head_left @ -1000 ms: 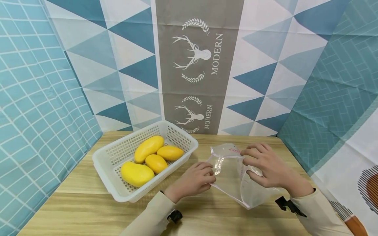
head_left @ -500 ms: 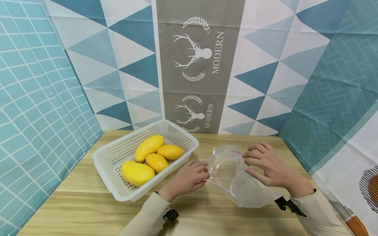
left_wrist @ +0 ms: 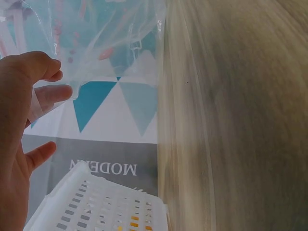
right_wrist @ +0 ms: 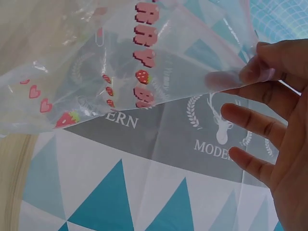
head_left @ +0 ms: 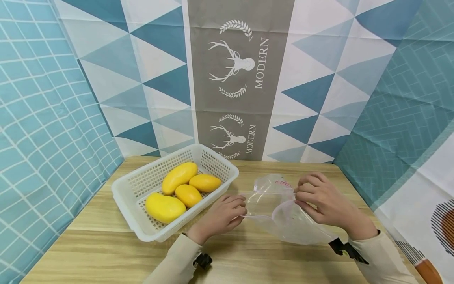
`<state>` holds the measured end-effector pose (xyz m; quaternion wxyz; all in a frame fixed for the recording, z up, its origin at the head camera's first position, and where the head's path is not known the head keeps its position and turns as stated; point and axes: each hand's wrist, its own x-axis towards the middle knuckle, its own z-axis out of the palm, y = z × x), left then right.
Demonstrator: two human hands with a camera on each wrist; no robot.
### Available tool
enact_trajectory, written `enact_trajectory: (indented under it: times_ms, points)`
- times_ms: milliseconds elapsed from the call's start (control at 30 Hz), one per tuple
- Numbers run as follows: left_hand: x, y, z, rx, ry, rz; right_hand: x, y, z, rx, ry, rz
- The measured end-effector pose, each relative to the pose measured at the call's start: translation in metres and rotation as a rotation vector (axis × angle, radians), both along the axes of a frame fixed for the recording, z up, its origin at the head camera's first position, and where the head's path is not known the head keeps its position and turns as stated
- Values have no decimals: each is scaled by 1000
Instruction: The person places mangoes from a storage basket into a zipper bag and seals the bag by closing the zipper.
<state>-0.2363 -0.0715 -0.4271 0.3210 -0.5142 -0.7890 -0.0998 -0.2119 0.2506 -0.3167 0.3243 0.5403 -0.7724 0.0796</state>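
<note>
Head: holds the bag (head_left: 294,228) open over the surface (head_left: 255,264), beside the basket (head_left: 184,222) with four mangoes (head_left: 188,196) inside, none bagged. Left wrist: apparently pinches one edge with the left hand (left_wrist: 12,139). Right wrist: pinches another with the right hand (right_wrist: 294,154).

"MODERN" x2 on grey bkdrop (head_left: 237,88); pink "RRY" on clr bag (right_wrist: 120,62).
</note>
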Motion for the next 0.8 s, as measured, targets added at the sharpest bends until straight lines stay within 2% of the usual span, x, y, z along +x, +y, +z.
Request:
enact_trajectory:
  times_ms: [367, 633, 800]
  points:
    - [1, 2, -1, -5, 1, -4, 1, -12, -1, -21, 84, 81]
    - [1, 4, 2, -25, -3, -17, -1, -15, -2, -19, 95, 79]
    - [1, 4, 4, -1, 13, -43, -2, -15, -4, -20, 95, 80]
